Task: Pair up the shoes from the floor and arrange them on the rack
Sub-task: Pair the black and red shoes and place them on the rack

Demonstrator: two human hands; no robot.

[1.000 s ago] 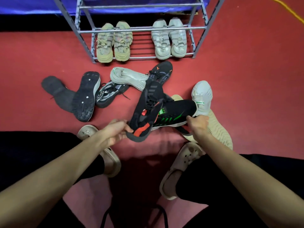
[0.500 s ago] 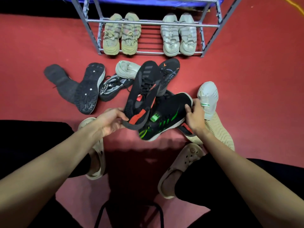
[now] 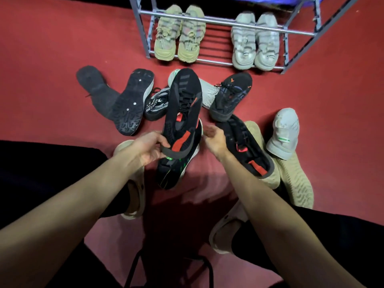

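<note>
The left hand (image 3: 148, 147) holds a black and red shoe (image 3: 182, 113) by its heel, near the rack (image 3: 228, 23). The right hand (image 3: 216, 140) is loose and holds nothing. The matching shoe (image 3: 247, 146) lies just right of it. A weak heel hold could let the shoe fall.

- Both forearms are bare from the bottom edge of the view up to the wrists, with no sleeve, watch or band showing on either
- The left hand (image 3: 148, 147) and the right hand (image 3: 215, 140) wear no gloves and no rings that can be made out
- Black trousers (image 3: 47, 163) cover both legs
- Cream clog-style slippers (image 3: 225, 233) with round holes are on both feet
</note>
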